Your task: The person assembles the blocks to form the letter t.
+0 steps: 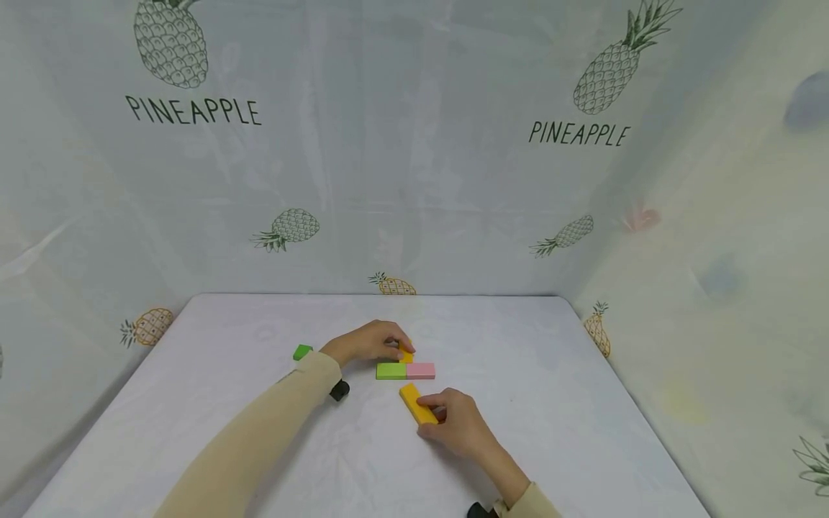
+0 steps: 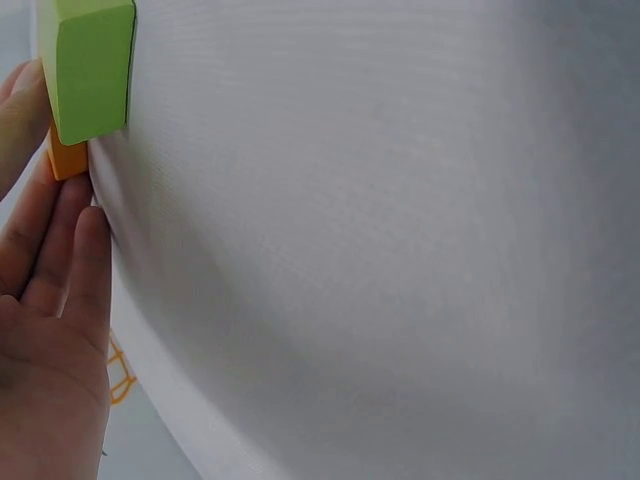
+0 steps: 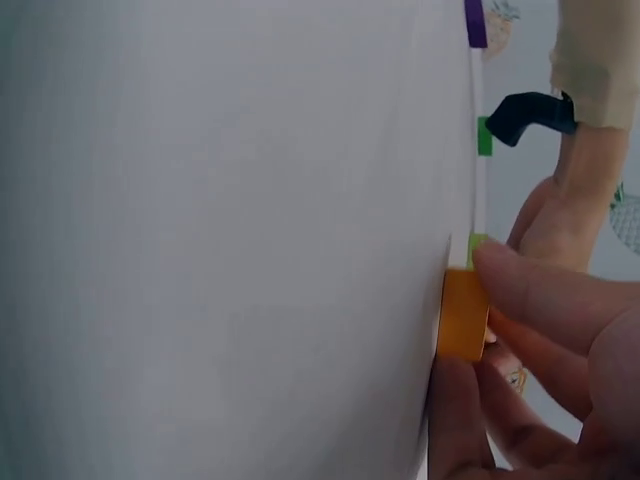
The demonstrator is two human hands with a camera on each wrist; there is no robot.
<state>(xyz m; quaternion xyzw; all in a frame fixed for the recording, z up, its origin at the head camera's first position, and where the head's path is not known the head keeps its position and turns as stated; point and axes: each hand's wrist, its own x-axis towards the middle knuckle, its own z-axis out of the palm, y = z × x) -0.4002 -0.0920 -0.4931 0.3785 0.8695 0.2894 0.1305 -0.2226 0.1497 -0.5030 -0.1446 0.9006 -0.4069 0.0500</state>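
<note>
The pink block [image 1: 421,371] lies flat on the white table [image 1: 550,403], and the lime block [image 1: 391,371] touches its left end, so the two make a short row. Just behind the pink block, a bit to its left, is the far yellow block [image 1: 406,355]. The left hand [image 1: 372,341] pinches it between thumb and fingers, with only a small gap for the block. The near yellow block [image 1: 417,404] is in front of the pink block, set at a slant. The right hand [image 1: 460,424] pinches this one, thumb on one side and fingers on the other; I cannot tell if it is up off the table. A green block [image 1: 301,352] sits well to the left of the pink block, a little farther back, and no hand is on it. The step in hand looks like setting blocks close around the pink block. The next move seems to need slow, light hands, and turning the near yellow block straight without bumping the pink block.
</note>
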